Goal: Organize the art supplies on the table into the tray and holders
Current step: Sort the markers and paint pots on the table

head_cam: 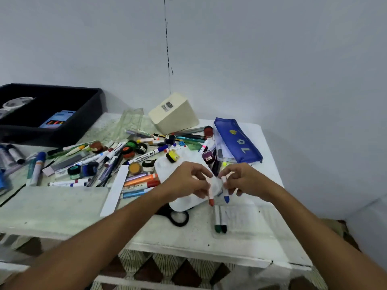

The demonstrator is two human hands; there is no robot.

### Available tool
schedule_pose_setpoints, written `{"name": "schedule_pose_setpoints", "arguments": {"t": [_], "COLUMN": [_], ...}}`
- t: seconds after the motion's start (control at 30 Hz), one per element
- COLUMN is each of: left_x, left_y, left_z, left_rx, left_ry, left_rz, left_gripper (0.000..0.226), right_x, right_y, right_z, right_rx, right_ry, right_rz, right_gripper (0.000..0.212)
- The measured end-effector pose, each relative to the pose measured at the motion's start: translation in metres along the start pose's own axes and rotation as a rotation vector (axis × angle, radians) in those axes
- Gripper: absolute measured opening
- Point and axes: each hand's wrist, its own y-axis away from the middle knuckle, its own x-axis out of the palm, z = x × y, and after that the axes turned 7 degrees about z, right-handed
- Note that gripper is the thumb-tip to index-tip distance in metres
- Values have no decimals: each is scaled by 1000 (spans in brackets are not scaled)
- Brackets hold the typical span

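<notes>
Inside black tray [92,105]: perhaps crayons [55,123].

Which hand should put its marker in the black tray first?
Probably the left. The left hand pinches the red-capped marker and sits on the same side as the black tray. The right hand, pinching the blue-capped marker, would have to cross over it.

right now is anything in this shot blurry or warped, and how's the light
Head view: soft, even light with faint shadows and no strong glare; wide-angle bending bows the table edge and stretches the forearms; motion blur smears the left hand, right hand and their orange-capped marker and blue-capped marker; corners go soft.
</notes>
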Motion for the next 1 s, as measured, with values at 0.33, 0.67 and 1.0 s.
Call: {"name": "schedule_pose_setpoints", "arguments": {"t": [0.33, 0.67, 1.0], "left_x": [64, 72, 73], "left_y": [-5, 3, 10], "left_z": [19, 23, 30], "left_rx": [61, 156, 291], "left_ry": [-395, -634, -795], "left_rz": [-35, 11, 56], "left_gripper": [20, 28, 21], "right_x": [17, 31, 32], "right_y": [39, 38, 42], "right_z": [-33, -36, -32], "right_rx": [74, 132, 177], "right_ry": [-23, 72, 131], "right_rz": [-88, -111, -105], "right_gripper": [18, 18, 17]}}
